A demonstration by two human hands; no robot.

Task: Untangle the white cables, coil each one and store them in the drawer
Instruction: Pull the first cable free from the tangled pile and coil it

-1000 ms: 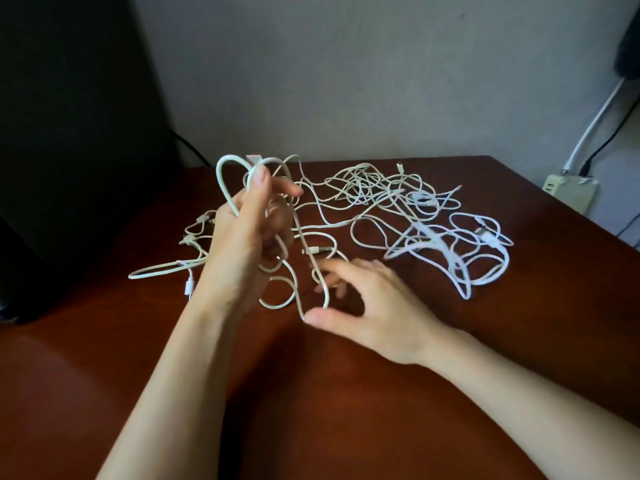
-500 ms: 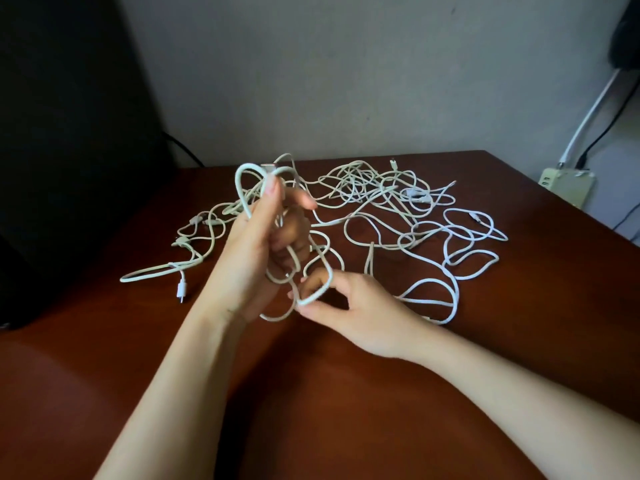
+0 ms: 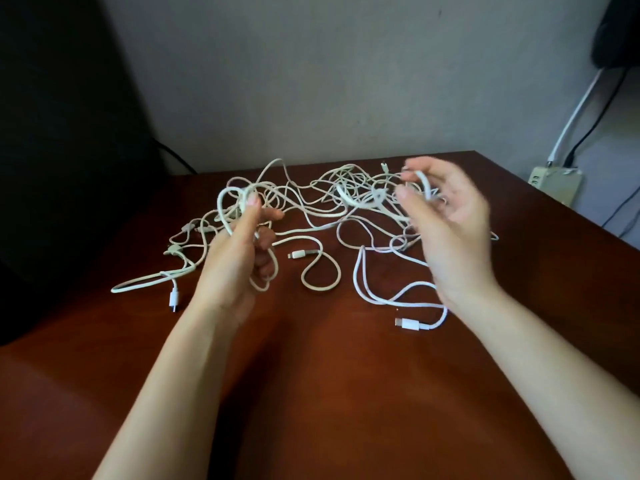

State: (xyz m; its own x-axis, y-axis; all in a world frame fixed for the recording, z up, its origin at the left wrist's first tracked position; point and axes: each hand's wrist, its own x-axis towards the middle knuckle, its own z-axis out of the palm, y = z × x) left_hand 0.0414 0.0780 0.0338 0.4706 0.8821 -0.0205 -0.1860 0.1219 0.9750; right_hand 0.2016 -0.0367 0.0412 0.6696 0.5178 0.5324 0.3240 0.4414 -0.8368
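A tangle of white cables [image 3: 311, 206] lies spread over the dark red-brown table [image 3: 329, 393]. My left hand [image 3: 239, 261] is raised above the table's left middle and grips a few loops of one white cable [image 3: 225, 202], which arch over its fingers. My right hand [image 3: 446, 230] is lifted over the right side of the tangle, and its fingers pinch a strand of white cable [image 3: 424, 183] that runs back toward my left hand. Loose plug ends lie on the table: one [image 3: 410, 323] at the front right, one [image 3: 174, 297] at the front left, one [image 3: 298, 253] in the middle.
A grey wall stands behind the table. A dark object [image 3: 62, 150] fills the left side. At the right, beyond the table's edge, a beige power strip [image 3: 554, 180] hangs with black and white cords [image 3: 575, 112] plugged in. No drawer is in view.
My right hand has risen from near my left hand and swung up to the right, drawing a cable strand out. The pile has shifted and a plug end now lies at the front right.
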